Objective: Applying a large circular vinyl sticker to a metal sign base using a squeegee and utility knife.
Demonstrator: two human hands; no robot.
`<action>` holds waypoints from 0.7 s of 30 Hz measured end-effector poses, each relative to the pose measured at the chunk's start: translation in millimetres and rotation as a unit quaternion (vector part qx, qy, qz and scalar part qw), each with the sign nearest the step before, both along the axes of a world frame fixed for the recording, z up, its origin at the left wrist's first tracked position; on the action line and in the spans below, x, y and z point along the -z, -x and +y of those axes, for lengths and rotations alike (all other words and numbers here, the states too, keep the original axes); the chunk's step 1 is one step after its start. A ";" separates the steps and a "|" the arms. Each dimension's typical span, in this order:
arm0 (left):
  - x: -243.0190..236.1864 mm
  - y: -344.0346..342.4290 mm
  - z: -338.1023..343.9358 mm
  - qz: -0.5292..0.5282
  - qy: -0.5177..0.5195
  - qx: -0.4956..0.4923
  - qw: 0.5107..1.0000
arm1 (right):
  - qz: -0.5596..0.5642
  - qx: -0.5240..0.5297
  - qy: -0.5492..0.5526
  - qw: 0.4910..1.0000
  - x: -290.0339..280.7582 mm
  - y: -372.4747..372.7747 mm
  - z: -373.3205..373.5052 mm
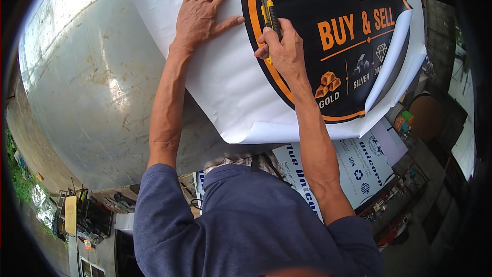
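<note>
A large white printed sheet (205, 102) bears a black oval design (338, 56) with an orange border and lettering; its right and bottom edges curl up. My left hand (205, 15) lies open with fingers spread on the white margin, left of the oval. My right hand (282, 51) grips a yellow-and-black utility knife (269, 13), held over the oval's left border with its tip pointing away from me. Whether the blade touches the sheet I cannot tell.
The sheet rests on a wide metal work surface (92, 97). Printed boards (361, 164) lie below it at the right. A cluttered rack (87, 215) stands at lower left; shelves with assorted items (389, 200) and a brown round object (425, 118) are at the right.
</note>
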State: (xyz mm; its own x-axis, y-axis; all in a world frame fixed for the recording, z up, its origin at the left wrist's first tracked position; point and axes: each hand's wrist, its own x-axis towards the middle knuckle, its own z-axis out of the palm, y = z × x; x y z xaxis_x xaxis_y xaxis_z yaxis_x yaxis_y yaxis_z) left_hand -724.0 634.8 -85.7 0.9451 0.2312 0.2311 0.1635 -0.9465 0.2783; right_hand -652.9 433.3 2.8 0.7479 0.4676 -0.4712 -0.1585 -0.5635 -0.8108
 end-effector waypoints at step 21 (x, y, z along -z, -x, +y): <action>-8.8 -0.2 8.0 0.076 0.080 0.038 0.993 | -0.151 -0.054 0.082 0.984 41.8 -0.2 57.0</action>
State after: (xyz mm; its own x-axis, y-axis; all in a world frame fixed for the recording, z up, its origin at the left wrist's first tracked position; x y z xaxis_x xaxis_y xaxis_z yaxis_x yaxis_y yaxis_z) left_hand -723.7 642.8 -76.9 0.9822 0.1810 0.0507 0.1457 -0.9035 0.4030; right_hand -652.7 490.3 -39.0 0.8152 0.4889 -0.3104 0.1448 -0.6911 -0.7081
